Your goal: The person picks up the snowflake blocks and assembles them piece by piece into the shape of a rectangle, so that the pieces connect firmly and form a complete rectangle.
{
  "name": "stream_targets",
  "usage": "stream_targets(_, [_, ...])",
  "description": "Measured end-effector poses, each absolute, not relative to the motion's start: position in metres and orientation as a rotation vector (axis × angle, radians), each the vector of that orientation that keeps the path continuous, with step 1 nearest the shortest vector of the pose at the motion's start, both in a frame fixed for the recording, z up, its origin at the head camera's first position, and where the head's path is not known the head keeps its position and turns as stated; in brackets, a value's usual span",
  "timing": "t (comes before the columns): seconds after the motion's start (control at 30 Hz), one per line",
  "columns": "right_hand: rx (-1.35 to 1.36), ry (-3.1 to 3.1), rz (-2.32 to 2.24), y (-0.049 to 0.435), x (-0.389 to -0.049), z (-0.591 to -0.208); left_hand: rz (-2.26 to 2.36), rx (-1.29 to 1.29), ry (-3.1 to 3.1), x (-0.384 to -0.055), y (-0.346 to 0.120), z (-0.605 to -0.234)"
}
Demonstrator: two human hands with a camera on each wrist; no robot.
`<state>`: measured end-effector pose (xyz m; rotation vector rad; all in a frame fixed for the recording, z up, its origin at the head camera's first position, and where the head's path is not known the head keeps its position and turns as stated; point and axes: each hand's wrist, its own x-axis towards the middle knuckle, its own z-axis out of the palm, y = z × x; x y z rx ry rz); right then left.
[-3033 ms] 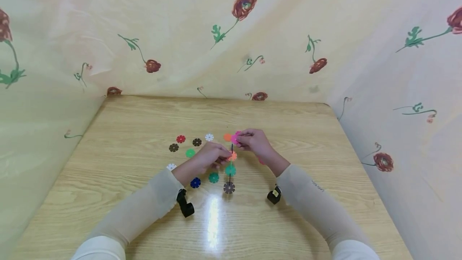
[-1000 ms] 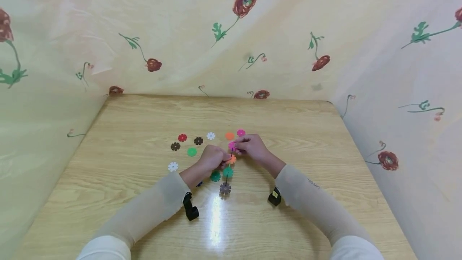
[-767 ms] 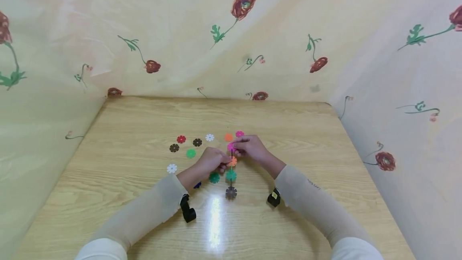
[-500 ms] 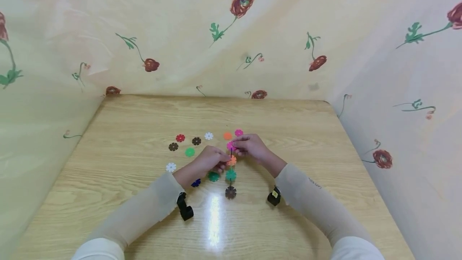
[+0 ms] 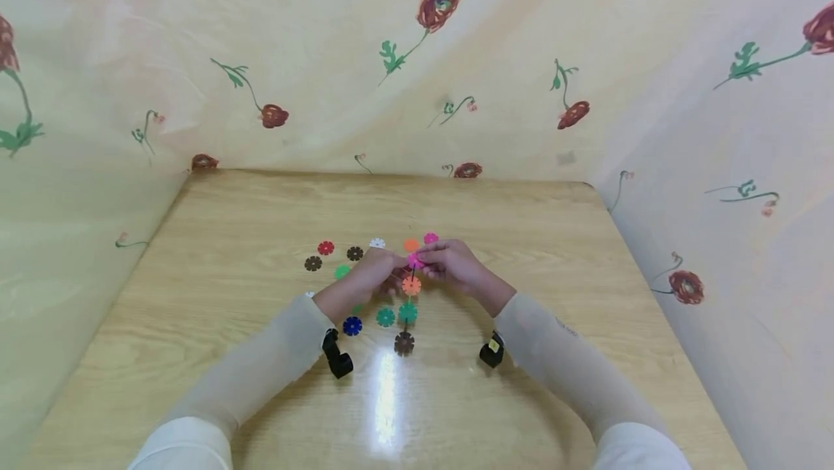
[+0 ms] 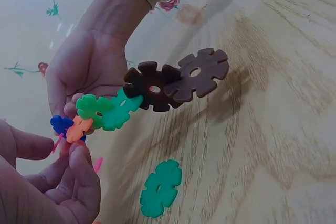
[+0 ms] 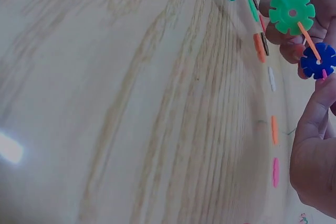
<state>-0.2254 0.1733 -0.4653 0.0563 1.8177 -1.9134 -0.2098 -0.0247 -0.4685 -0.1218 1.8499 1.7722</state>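
Both hands work above the table on a chain of slotted, flower-shaped plastic discs. Its discs include brown (image 5: 404,343), teal (image 5: 407,312), green (image 7: 292,12), orange (image 5: 411,285) and blue (image 7: 317,61) ones. The chain hangs toward the person, two browns at its lower end in the left wrist view. My right hand (image 5: 456,266) pinches a pink disc (image 5: 415,261) at the chain's upper end. Opposite it, my left hand (image 5: 378,273) grips the chain by the blue and pink discs; its fingers partly hide that joint.
Loose discs lie flat around the hands: red (image 5: 326,248), dark brown (image 5: 313,263), white (image 5: 377,243), orange (image 5: 411,245), pink (image 5: 431,238), blue (image 5: 352,326) and teal (image 5: 386,316). Flower-patterned cloth (image 5: 365,79) walls the wooden table (image 5: 521,397) at back and sides.
The right hand has brought the pink disc down and left to the chain's top. My left fingertips have shifted from the orange disc up to the pink one, and the chain's lower end has swung left.
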Motion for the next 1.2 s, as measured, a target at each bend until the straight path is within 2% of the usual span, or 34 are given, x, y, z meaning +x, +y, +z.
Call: stream_targets(1.2, [0.041,1.741,-1.935,0.1773,-0.2298,-0.4724,1.789,-0.169,1.903,-0.2130,-0.0149,-0.4656])
